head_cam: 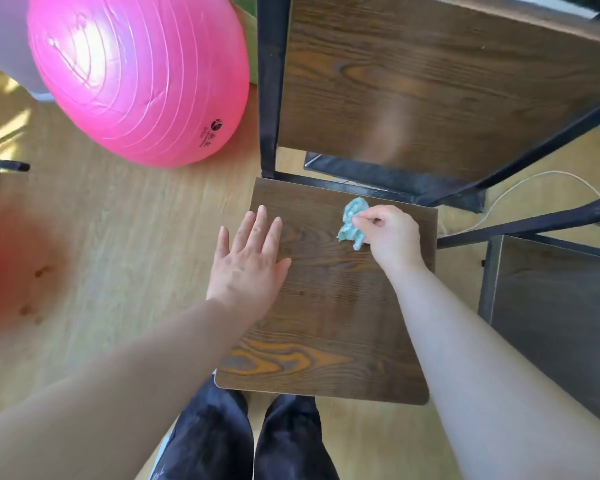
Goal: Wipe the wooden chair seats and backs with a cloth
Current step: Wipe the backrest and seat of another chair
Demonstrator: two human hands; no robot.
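Wiping hand: the right hand [392, 233] is curled knuckles-up, its thumb and fingers pinching a small bunched turquoise cloth [352, 223]; the forearm reaches in from the lower right.
Bracing hand: the left hand [248, 258] lies flat, palm down, holding nothing. Its fingers are straight, slightly spread and pointing toward the chair back, and its outer side overhangs the seat's left edge.
Cloth position: on the far right part of the dark brown wood-grain chair seat [326, 323], just short of the rear rail. It sticks out from the left side of the right hand.
Cloth axis: runs roughly front to back along the seat.
Seat: grain runs side to side; the front edge is nearest the person's dark-trousered legs [215, 438].
Chair back: a matching wood-grain back panel [413, 81] in a black metal frame [269, 81], beyond the seat.
Surroundings: a large glossy pink exercise ball [136, 74] sits on the light wooden floor [101, 254] left of the chair.
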